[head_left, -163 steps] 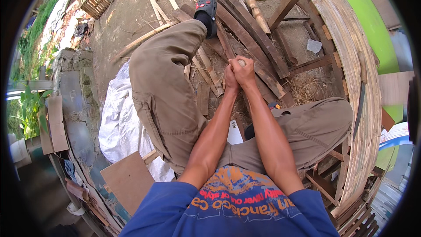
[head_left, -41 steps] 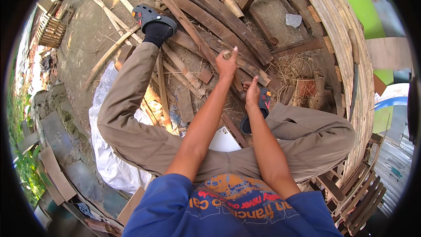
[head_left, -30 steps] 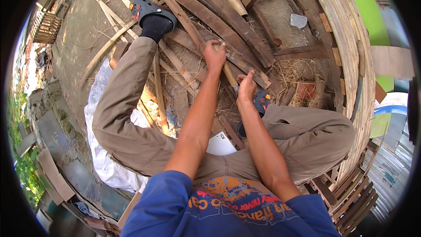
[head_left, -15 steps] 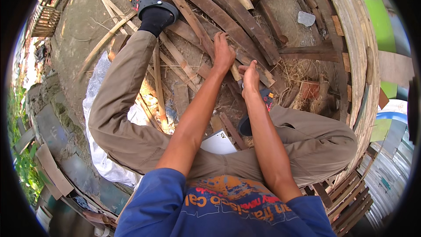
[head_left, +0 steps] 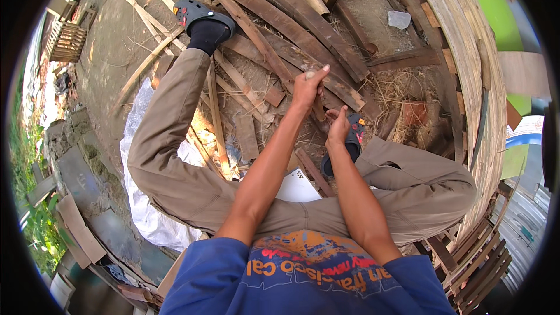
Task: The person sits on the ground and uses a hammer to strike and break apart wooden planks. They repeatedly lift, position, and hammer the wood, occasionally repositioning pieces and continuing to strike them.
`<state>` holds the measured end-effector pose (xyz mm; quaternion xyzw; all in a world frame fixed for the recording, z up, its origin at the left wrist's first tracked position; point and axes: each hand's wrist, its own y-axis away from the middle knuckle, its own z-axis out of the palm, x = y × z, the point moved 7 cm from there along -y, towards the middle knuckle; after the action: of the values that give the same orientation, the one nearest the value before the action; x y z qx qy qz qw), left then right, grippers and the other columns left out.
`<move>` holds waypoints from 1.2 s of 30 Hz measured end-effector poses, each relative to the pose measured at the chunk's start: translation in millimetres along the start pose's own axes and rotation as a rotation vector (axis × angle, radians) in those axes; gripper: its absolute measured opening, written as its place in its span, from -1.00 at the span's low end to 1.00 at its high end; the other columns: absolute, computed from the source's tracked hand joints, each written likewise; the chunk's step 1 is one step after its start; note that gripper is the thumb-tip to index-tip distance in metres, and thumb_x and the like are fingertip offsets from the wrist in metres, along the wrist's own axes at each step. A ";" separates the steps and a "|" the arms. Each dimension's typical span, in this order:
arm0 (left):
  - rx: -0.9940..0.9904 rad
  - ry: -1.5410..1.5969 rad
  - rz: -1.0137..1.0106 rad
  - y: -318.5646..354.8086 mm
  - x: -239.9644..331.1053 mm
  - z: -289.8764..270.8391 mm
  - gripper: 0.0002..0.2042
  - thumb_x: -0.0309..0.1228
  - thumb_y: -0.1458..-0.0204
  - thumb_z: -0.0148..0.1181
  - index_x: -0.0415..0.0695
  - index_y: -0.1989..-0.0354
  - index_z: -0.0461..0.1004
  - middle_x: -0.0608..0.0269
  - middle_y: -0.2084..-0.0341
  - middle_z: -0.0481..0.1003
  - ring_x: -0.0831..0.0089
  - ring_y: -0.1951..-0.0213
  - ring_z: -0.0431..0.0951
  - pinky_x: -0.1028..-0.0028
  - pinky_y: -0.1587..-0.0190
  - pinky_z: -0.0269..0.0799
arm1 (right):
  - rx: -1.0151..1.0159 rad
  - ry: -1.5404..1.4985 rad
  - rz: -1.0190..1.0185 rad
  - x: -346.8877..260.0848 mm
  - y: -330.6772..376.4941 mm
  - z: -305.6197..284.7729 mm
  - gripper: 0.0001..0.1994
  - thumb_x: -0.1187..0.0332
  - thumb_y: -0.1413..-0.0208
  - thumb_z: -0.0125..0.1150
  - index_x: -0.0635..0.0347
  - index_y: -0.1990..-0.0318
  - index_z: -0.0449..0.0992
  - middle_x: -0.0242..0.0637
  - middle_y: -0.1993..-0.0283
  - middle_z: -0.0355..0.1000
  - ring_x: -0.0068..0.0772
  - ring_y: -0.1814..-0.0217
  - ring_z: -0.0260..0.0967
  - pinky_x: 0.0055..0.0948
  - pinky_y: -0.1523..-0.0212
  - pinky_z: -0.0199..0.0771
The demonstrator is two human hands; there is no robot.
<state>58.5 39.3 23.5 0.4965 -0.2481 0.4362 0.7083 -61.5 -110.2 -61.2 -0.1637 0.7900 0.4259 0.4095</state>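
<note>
the left hand is out in front, closed around the top end of a thin dark wood strip with the fingers curled tight and the thumb up; the right hand is just below it, and its fingers seem to pinch the lower part of the same strip, but i cannot tell for sure how hard it holds; the strip stands between the two hands, above the pile of old planks and dry straw on the dirt, just beside the right foot in a dark sandal; the other foot, in a grey sandal, is stretched far out to the left; a white sheet lies under the left leg; a curved wall of bent wood slats runs round the right side; i think the strip is light and stiff, since it stays straight when held at one end; it looks rough and dry, so it should not slip, but it may give splinters, and it is thin, so it could snap if bent hard; a good place to hold it looks to be near the two ends, one hand high and one hand low, with the fingers wrapped round its flat sides, not on the sharp edges.
</note>
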 end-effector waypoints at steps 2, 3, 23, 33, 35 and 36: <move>-0.050 -0.166 0.121 20.5 13.9 7.0 -0.56 -0.12 -0.10 0.35 -0.10 0.70 0.40 0.41 0.79 0.36 0.63 0.70 0.33 0.53 0.60 0.19 | -0.099 -0.127 -0.059 10.3 -10.3 5.3 -0.36 -0.13 -0.39 -0.20 0.29 0.36 0.60 -0.19 0.34 0.56 -0.38 0.17 0.50 -0.37 0.11 0.41; -0.058 -0.149 0.108 27.2 13.0 2.5 -0.59 -0.14 -0.10 0.35 -0.11 0.69 0.45 0.43 0.78 0.37 0.68 0.68 0.33 0.56 0.61 0.16 | -0.109 0.235 -0.115 -0.5 3.9 6.3 -0.33 -0.17 -0.39 -0.22 0.27 0.34 0.60 -0.21 0.27 0.56 -0.42 0.12 0.49 -0.41 0.09 0.41; 0.395 -1.150 0.771 -67.6 89.4 -57.8 -0.69 -0.26 -0.18 0.18 -0.18 0.57 0.48 0.13 0.64 0.51 0.15 0.46 0.48 0.26 0.27 0.36 | 0.043 0.227 0.036 -62.4 13.1 43.9 -0.19 -0.25 -0.35 -0.44 0.35 0.25 0.61 0.01 0.22 0.57 -0.01 0.04 0.49 -0.13 -0.07 0.36; 0.300 -1.425 0.912 -99.9 76.4 -76.2 -0.77 -0.26 -0.16 0.15 -0.16 0.41 0.57 0.14 0.24 0.57 0.17 0.00 0.46 0.09 -0.27 0.14 | -0.139 0.161 -0.093 -93.3 34.5 75.6 -0.27 -0.25 -0.36 -0.41 0.26 0.02 0.51 -0.03 0.02 0.52 -0.02 -0.11 0.42 -0.15 -0.16 0.31; 0.318 -1.494 0.898 -101.4 70.9 -88.3 -0.77 -0.25 -0.17 0.15 -0.16 0.38 0.56 0.13 0.21 0.55 0.15 -0.03 0.44 0.06 -0.34 0.07 | -0.129 0.228 -0.152 -105.6 50.7 84.0 -0.29 -0.22 -0.38 -0.39 0.27 0.09 0.53 -0.03 0.09 0.53 0.02 -0.05 0.45 -0.13 -0.12 0.34; 0.319 -1.466 0.898 -101.8 71.1 -90.2 -0.76 -0.24 -0.18 0.14 -0.16 0.36 0.56 0.12 0.21 0.54 0.15 -0.03 0.44 0.04 -0.35 0.06 | -0.124 0.264 -0.185 -110.9 54.7 87.2 -0.30 -0.20 -0.38 -0.38 0.27 0.13 0.55 -0.02 0.12 0.54 0.03 -0.02 0.46 -0.13 -0.10 0.35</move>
<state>174.4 135.9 -4.8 0.6004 -0.7493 0.2742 0.0533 17.4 -17.9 29.2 -0.3151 0.7907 0.4089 0.3290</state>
